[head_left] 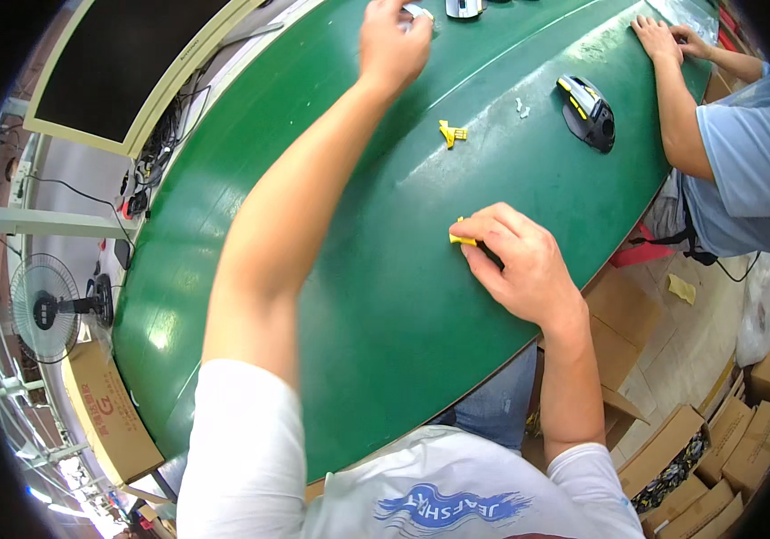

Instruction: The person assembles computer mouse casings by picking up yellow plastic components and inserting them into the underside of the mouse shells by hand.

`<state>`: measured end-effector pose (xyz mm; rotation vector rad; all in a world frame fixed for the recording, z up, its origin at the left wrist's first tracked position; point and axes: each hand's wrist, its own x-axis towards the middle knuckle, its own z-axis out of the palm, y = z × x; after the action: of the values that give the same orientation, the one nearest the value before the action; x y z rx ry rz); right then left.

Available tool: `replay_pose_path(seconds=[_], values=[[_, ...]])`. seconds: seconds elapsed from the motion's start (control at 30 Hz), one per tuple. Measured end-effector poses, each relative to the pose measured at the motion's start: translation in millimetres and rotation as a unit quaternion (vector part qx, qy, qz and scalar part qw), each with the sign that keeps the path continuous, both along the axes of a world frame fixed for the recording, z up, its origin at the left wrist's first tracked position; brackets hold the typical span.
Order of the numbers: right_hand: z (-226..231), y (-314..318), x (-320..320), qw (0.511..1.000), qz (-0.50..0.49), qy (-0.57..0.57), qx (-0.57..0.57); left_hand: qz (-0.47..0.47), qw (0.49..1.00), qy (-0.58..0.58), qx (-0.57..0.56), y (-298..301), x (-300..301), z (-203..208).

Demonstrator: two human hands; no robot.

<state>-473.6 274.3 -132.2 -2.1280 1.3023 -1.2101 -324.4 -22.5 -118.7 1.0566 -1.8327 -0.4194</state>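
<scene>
My left hand [392, 49] reaches far across the green table to its top edge in view. Its fingers close around a small white-grey piece [416, 12], partly hidden by them. Nearer to me, my right hand [524, 260] pinches a small yellow plastic part [463, 240] between thumb and fingers, just over the tabletop. Another yellow plastic part [451, 135], with slots at one end, lies farther off on the table. To its right sits a black, grey and yellow computer mouse [588, 112]. Tiny whitish bits [522, 109] lie between the two.
The green table [385, 332] curves away under both arms. A silver-black part [464, 8] lies beyond my left hand. A co-worker's hands [663, 40] rest at the right edge. A monitor [124, 63] and fan [45, 310] stand left; cardboard boxes [753, 449] fill the lower right.
</scene>
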Motion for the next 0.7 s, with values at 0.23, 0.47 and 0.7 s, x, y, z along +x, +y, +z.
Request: replay_pose_path(seconds=[0.23, 0.47, 0.7], values=[[-3.3, -3.2, -2.1, 0.998, 0.034, 0.051, -0.026, 0.333, 0.887, -0.247, 0.203, -61.2, -37.3, -20.4], [0.5, 3.8, 1.2, 0.993, 0.017, 0.099, -0.066, 0.163, 0.891, -0.372, 0.201, -38.5, 84.6, -6.1], [-0.4, 7.8, 7.5, 0.995, -0.008, 0.088, -0.054, 0.159, 0.947, -0.207, 0.188, -12.6, 91.1, -23.0]])
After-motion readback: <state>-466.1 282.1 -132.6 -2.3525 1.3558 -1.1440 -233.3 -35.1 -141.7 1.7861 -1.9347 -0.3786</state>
